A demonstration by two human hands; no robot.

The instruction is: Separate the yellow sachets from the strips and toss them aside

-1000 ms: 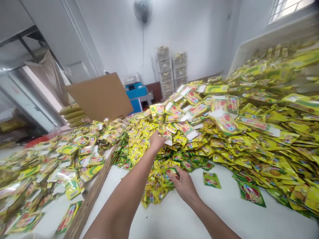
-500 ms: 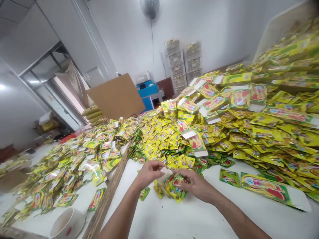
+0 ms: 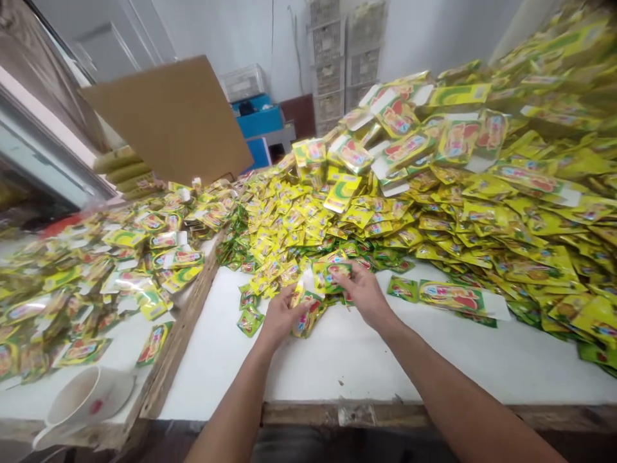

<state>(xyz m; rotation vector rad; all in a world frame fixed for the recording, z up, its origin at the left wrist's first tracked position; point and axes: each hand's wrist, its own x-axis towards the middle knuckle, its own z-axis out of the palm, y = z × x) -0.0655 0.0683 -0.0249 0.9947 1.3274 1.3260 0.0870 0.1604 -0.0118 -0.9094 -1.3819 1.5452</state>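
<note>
A huge heap of yellow and green sachets [image 3: 434,193] covers the white table [image 3: 385,366], rising high to the right. At the heap's near edge my left hand [image 3: 279,316] pinches a small bunch of sachets [image 3: 308,308] against the tabletop. Beside it my right hand [image 3: 364,292] is curled around more small sachets [image 3: 330,273], lifted slightly above the table. The two hands almost touch. A long yellow packet with a white end [image 3: 457,297] lies flat just right of my right hand.
A second table on the left carries more scattered sachets [image 3: 120,270] and a white cup [image 3: 84,399] at its near corner. A wooden strip [image 3: 187,334] separates the tables. A brown cardboard sheet [image 3: 173,122], a blue box [image 3: 260,119] and stacked crates [image 3: 332,45] stand behind.
My left hand came back from deep in the heap to the near edge and met my right hand. Both now gather small sachets. The view has tilted down towards the table's front edge.
</note>
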